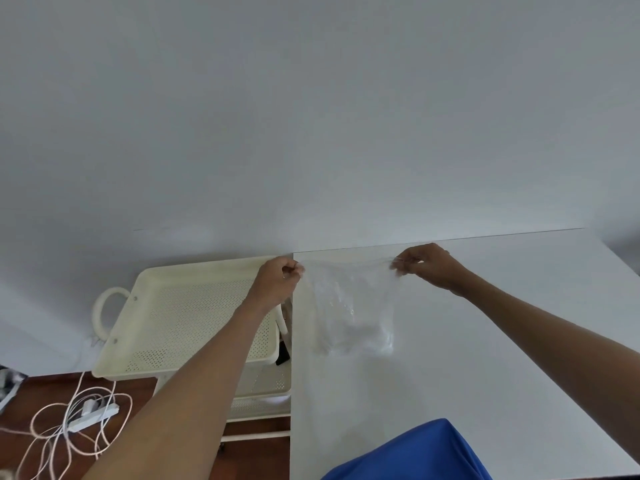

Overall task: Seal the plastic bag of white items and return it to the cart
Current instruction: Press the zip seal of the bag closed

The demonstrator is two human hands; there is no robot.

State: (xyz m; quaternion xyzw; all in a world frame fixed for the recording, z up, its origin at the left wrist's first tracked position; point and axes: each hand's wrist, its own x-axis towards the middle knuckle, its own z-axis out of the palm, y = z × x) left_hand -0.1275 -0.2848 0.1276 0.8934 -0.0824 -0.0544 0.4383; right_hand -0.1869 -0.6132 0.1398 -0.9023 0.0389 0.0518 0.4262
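Above the counter (485, 341) near its left edge, the left hand (277, 282) and right hand (427, 265) each pinch a top corner of the plastic bag (353, 306); the cart (180, 327) stands just beside, its top tray bare.

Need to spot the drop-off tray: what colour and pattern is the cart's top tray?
Cream, with a perforated dotted bottom; the head view shows it.
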